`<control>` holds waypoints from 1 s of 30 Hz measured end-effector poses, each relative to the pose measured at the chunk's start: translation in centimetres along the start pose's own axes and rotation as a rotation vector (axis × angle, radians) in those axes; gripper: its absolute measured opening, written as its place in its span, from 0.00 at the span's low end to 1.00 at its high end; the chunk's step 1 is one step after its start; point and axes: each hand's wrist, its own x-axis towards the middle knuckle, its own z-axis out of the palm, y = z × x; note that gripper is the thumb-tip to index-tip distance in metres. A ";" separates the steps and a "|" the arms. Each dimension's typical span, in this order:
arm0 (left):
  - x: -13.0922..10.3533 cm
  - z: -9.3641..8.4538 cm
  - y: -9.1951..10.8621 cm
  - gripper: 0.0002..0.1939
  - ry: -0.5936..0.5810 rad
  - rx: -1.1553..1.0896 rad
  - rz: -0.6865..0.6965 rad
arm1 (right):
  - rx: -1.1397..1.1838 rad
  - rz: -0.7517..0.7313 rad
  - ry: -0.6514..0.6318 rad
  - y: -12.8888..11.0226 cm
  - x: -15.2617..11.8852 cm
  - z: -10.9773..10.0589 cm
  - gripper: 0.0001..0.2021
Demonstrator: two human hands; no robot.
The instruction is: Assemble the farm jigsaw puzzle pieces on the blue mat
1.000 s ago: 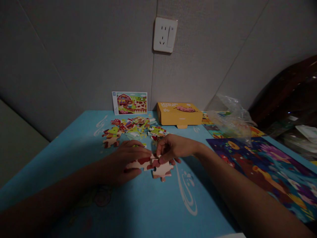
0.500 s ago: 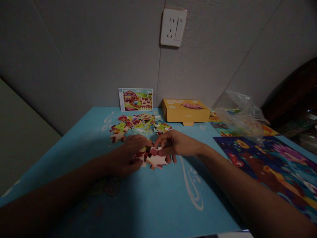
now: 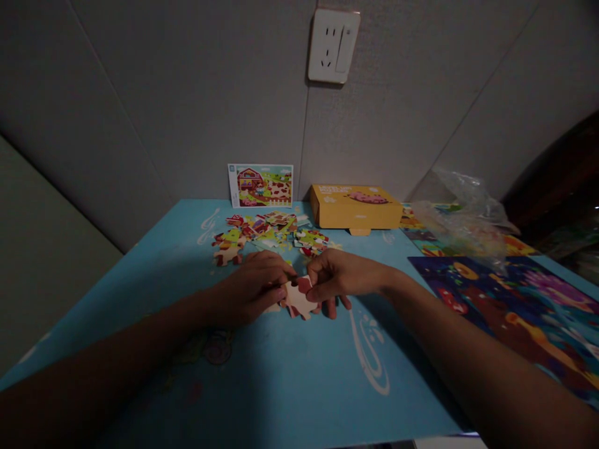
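A puzzle piece (image 3: 299,299) sits between both hands (image 3: 259,284) (image 3: 337,274).

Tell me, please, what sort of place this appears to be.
Probably a room in a home, perhaps a play corner: scattered jigsaw pieces lie near a yellow puzzle box, below a wall-mounted power socket.

Premises: indoor room, domestic in appearance, apparently a home. Grounds: a white rectangular plastic power socket (image 3: 334,47) with switch, set in a grey panelled wall (image 3: 187,100); a light-blue tabletop (image 3: 299,386) printed with white swirls; on it, colourful printed jigsaw pieces (image 3: 276,223), a yellow cardboard puzzle box (image 3: 358,212), an upright farm-scene picture card (image 3: 264,186) and a crumpled clear plastic bag (image 3: 472,218). Lighting: dim.
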 end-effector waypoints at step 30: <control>0.1 1.0 -0.1 0.11 0.068 0.003 -0.032 | -0.039 0.025 -0.216 0.0 -0.3 -0.4 0.16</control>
